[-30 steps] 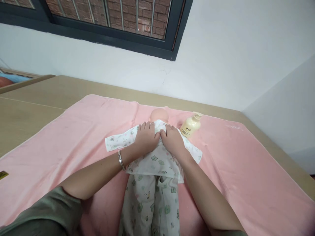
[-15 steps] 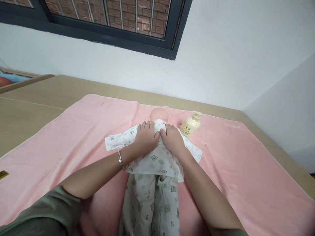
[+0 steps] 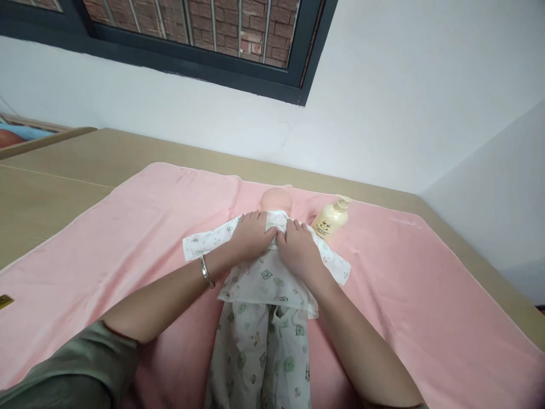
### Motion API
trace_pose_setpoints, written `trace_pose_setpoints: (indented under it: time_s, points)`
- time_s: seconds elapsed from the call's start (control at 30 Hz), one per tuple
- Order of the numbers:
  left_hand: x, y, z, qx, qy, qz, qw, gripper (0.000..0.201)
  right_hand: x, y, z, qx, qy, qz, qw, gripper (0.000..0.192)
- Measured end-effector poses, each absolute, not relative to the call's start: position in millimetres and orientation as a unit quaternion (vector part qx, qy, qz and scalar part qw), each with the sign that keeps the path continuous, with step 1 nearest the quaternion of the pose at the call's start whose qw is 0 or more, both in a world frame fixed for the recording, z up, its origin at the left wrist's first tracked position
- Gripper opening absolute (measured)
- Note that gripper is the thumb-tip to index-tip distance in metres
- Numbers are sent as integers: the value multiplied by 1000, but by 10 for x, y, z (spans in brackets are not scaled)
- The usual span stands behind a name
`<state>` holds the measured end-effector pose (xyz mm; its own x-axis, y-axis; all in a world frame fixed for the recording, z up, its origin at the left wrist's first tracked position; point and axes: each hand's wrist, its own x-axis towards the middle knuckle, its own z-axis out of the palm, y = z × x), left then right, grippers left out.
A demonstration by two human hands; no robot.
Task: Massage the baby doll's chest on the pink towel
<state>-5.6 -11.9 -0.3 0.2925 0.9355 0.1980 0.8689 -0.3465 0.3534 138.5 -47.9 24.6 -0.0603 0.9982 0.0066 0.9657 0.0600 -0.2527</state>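
Two bare hands press side by side on the chest of a baby doll [image 3: 276, 200] lying face up on a pink towel [image 3: 404, 284]. The left hand [image 3: 251, 237] and right hand [image 3: 298, 250] pinch the collar of its printed top [image 3: 264, 278]. A cream pump bottle [image 3: 330, 217] lies just beside the doll's head.
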Motion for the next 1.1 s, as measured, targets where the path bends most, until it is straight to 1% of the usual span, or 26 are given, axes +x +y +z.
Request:
trace_pose_setpoints:
  time_s: [0.07, 0.13, 0.23, 0.33, 0.4, 0.5, 0.6, 0.67, 0.73, 0.83, 0.97, 1.03, 1.1]
  points:
    - [-65, -103, -2, 801, 563, 183, 89, 29, 1372, -519, 277, -677, -726, 88, 85, 53]
    - [-45, -146, -25, 800, 566, 186, 70, 31, 1405, -488, 287, -667, -734, 88, 89, 48]
    - [14, -274, -80, 798, 571, 193, 16, 37, 1502, -349, 256, -647, -746, 102, 118, 38]
    - [49, -365, -110, 796, 573, 195, -25, 42, 1567, -229, 198, -638, -749, 101, 149, 37]
    - [40, -355, -97, 800, 570, 186, -14, 39, 1563, -216, 175, -642, -748, 81, 146, 38]
    - [-17, -237, -40, 808, 562, 173, 46, 32, 1490, -304, 191, -651, -749, 45, 114, 41]
    - [-75, -93, 7, 793, 570, 184, 107, 35, 1380, -463, 247, -640, -761, 37, 98, 44]
    - [-90, -45, 15, 783, 581, 189, 118, 38, 1322, -551, 282, -619, -777, 49, 108, 42]
    - [-80, -61, 5, 785, 581, 188, 102, 38, 1307, -579, 303, -608, -781, 66, 126, 38]
    - [-29, -189, -35, 801, 568, 184, 48, 38, 1387, -486, 293, -627, -759, 89, 152, 33]
    - [47, -374, -99, 807, 556, 199, -27, 44, 1560, -278, 220, -637, -742, 105, 181, 29]
    - [57, -383, -106, 803, 559, 207, -24, 43, 1595, -232, 191, -630, -747, 103, 186, 31]
    - [38, -323, -86, 797, 568, 207, 6, 38, 1580, -244, 186, -620, -758, 89, 182, 34]
